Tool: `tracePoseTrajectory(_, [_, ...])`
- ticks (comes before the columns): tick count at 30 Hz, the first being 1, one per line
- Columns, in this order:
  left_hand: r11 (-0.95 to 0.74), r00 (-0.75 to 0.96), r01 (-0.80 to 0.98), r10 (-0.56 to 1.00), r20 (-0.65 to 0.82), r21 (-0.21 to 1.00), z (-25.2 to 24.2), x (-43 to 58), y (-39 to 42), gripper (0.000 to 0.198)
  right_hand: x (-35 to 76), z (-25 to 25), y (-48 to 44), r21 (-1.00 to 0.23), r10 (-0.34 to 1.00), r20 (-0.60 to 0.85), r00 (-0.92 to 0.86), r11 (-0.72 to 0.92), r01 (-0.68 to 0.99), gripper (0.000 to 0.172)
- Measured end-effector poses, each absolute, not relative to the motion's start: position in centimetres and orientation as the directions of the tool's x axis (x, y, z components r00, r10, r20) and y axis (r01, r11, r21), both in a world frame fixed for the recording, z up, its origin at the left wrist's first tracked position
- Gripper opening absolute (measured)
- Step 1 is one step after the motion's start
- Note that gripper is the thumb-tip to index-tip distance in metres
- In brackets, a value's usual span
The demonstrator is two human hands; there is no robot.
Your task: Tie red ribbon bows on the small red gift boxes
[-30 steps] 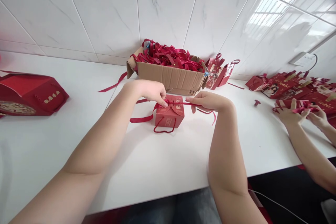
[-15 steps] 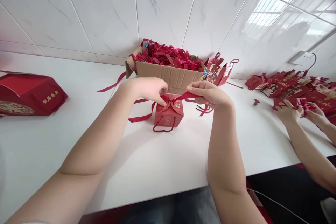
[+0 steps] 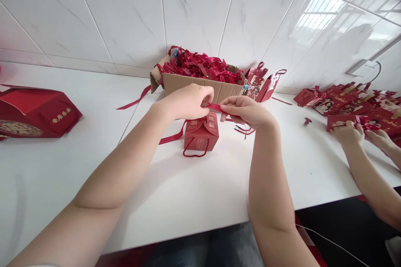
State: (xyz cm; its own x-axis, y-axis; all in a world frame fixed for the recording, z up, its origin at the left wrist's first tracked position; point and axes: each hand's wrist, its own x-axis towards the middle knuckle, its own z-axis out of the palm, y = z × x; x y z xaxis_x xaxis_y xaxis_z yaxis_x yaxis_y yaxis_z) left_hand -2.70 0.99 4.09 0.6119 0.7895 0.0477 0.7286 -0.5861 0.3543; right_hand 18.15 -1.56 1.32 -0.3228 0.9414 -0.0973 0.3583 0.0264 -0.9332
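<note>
A small red gift box with a cord handle stands on the white table in front of me. A dark red ribbon runs over its top, and its tail trails off to the left. My left hand is closed in a pinch on the ribbon just above the box. Right beside it, my right hand pinches the same ribbon, the fingertips of both hands almost touching.
A cardboard carton heaped with red ribbons sits behind the box by the tiled wall. A large red folded box lies at the left. Finished red boxes crowd the right, where another person's hands handle one.
Both hands have risen above the box and come together, drawing the ribbon up with them. The other person's hands shifted slightly on their box.
</note>
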Motion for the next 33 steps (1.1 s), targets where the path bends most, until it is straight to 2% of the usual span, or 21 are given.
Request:
tracePoseTrajectory(4, [-0.584, 0.617, 0.726, 0.787, 0.033, 0.363, 3.8, -3.2, 1.7, 0.022, 18.1, 0.9, -1.3, -0.843, 0.933, -0.175, -0.313, 0.022, 0.537, 0.019])
tracePoseTrajectory(11, [-0.62, 0.686, 0.646, 0.728, 0.019, 0.446, 3.8, -3.3, 1.8, 0.027, 16.7, 0.3, -0.7, -0.822, 0.952, -0.104, -0.288, 0.081, 0.564, 0.016])
tracePoseTrajectory(18, [-0.6, 0.709, 0.649, 0.7, -0.086, 0.467, 3.9, -3.9, 2.3, 0.024, 15.9, 0.6, -1.0, -0.762, 0.932, -0.083, -0.352, 0.168, 0.626, 0.019])
tracePoseTrajectory(23, [-0.601, 0.7, 0.667, 0.707, -0.096, 0.44, 3.9, -3.8, 2.2, 0.034, 15.3, -1.0, -1.5, -0.78, 0.96, 0.063, -0.272, 0.218, 0.587, 0.021])
tracePoseTrajectory(27, [-0.599, 0.659, 0.692, 0.752, -0.013, 0.403, 3.6, -3.3, 2.1, 0.021, 14.7, -3.8, -2.1, -0.823, 0.969, 0.205, -0.137, 0.246, 0.512, 0.022])
tracePoseTrajectory(30, [-0.633, 0.674, 0.648, 0.736, 0.069, 0.424, 3.3, -3.0, 2.1, 0.015, 14.2, -5.5, -2.6, -0.843, 0.944, 0.327, -0.039, 0.311, 0.438, 0.019])
tracePoseTrajectory(33, [-0.658, 0.686, 0.618, 0.718, 0.113, 0.431, 3.2, -2.9, 2.1, 0.016, 13.7, -6.4, -2.9, -0.82, 0.92, 0.391, 0.032, 0.332, 0.467, 0.019])
